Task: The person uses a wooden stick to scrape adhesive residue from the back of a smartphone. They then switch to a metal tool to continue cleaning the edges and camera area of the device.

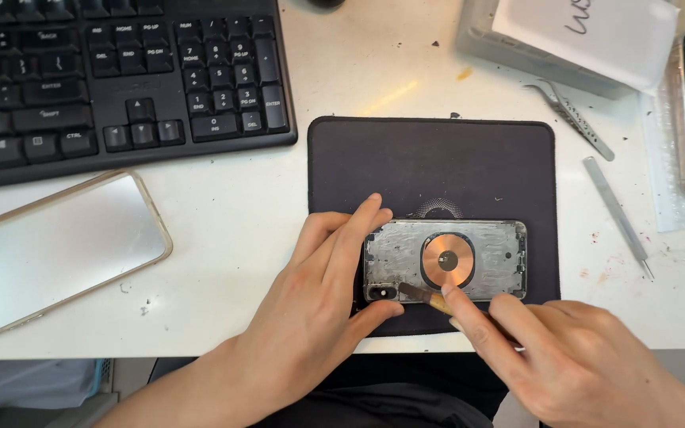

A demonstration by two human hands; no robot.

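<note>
While my left hand [319,277] grips the left end of the opened phone housing [445,260], I'm seeing it flat on the dark mat [438,158], copper coil [447,260] up. My right hand [564,357] pinches a slim brown-tipped tool [426,296] against its near edge. Tweezers [572,119] lie far right, keyboard [120,71] far left.

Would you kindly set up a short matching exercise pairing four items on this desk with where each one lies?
Things:
1. keyboard
2. clear phone case
3. tweezers
4. opened phone

Places:
A. on the dark mat
B. top left of the desk
C. right of the mat, upper part
D. left, below the keyboard

Pairs: 1-B, 2-D, 3-C, 4-A
</note>
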